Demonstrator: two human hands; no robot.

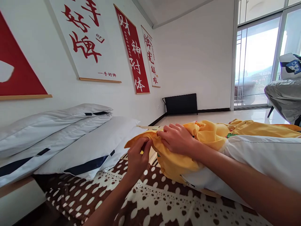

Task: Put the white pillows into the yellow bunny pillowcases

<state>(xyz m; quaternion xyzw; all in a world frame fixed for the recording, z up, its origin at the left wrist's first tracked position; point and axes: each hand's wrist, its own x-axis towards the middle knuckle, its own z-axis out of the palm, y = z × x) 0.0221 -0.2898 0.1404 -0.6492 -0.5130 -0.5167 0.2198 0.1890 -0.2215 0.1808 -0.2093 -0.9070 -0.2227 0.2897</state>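
A yellow pillowcase (174, 164) with small printed figures is partly drawn over a white pillow (265, 153) that lies on its side of the bed to the right. The pillowcase is bunched up in folds along the pillow's top. My left hand (138, 157) pinches the pillowcase near its pointed left corner, thumb against fingers. Just to the right, my right hand (175, 138) lies over the cloth with its fingers curled into it. The end of the pillow inside the pillowcase is hidden.
Several white pillows (82, 153) with dark blue patches are piled at the left. Under everything lies a brown and white spotted blanket (162, 201). A black panel (181, 104) leans near the far corner, and a plastic-wrapped chair (284, 94) stands at the right by glass doors.
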